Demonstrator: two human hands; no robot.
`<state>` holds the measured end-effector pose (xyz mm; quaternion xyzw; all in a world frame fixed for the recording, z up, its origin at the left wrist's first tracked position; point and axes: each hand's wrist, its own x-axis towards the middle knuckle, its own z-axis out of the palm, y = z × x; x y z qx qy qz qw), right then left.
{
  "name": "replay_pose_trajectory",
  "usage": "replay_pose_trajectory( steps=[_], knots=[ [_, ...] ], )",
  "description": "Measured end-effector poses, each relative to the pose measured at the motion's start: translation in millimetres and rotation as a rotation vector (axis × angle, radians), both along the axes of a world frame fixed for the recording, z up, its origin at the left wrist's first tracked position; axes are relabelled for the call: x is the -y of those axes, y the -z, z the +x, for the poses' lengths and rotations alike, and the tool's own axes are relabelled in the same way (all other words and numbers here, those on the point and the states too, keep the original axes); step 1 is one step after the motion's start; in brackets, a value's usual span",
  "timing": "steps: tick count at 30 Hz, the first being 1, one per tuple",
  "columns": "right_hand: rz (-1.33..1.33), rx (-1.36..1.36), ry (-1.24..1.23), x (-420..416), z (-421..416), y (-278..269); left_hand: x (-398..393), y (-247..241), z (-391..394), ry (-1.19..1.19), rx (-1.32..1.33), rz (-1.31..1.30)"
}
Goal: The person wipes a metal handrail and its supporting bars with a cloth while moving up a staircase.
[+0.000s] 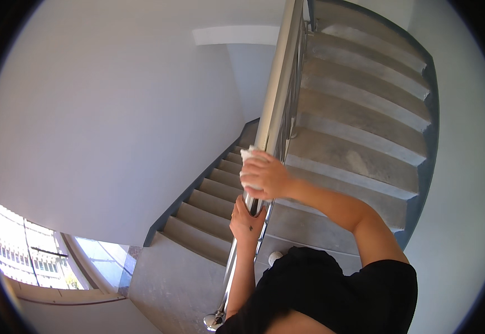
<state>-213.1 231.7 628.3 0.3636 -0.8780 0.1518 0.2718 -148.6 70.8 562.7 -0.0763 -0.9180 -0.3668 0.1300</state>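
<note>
A shiny metal stair handrail [269, 100] runs up the middle of the view, away from me. My right hand [269, 176] presses a crumpled white cloth [247, 155] onto it, fingers wrapped over the cloth. Whether the cloth is fabric or paper cannot be told. Just below, my left hand [247, 223] grips the rail, thumb and fingers on either side. Part of the rail is hidden under both hands and the cloth. A rounded metal end cap [214, 321] finishes the rail's lower end.
Concrete steps [347, 108] climb on the right, alongside metal balusters [294, 83]. On the left another flight [209, 208] runs beside a white wall [113, 117]. A bright window [37, 250] is at lower left. Part of a white shoe [274, 258] shows below me.
</note>
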Motion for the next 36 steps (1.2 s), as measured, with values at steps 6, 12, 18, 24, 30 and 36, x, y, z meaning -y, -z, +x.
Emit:
replay_pose_trajectory(
  steps=[6,12,18,24,30,36],
  knots=[
    [-0.088,-0.133,0.2,-63.0,-77.6,-53.2,3.9,-1.4,3.0,0.008,-0.003,0.007],
    [-0.214,-0.146,0.288,-54.6,-69.0,-39.4,0.5,3.0,0.4,0.017,-0.021,0.003],
    [-0.232,-0.071,0.178,-4.7,-6.1,1.6,-12.0,-16.5,-12.5,0.079,-0.137,0.031],
    [-0.168,-0.162,-0.021,-9.7,-15.4,15.9,-30.6,-37.4,-41.3,0.118,0.073,0.148],
    [-0.121,-0.213,0.002,-57.3,-53.2,-28.0,-31.2,-33.3,-38.2,0.106,0.093,0.03],
    [-0.159,-0.269,0.11,-116.3,-117.0,-74.0,-32.3,-37.0,-37.6,0.078,0.116,0.022]
  ],
)
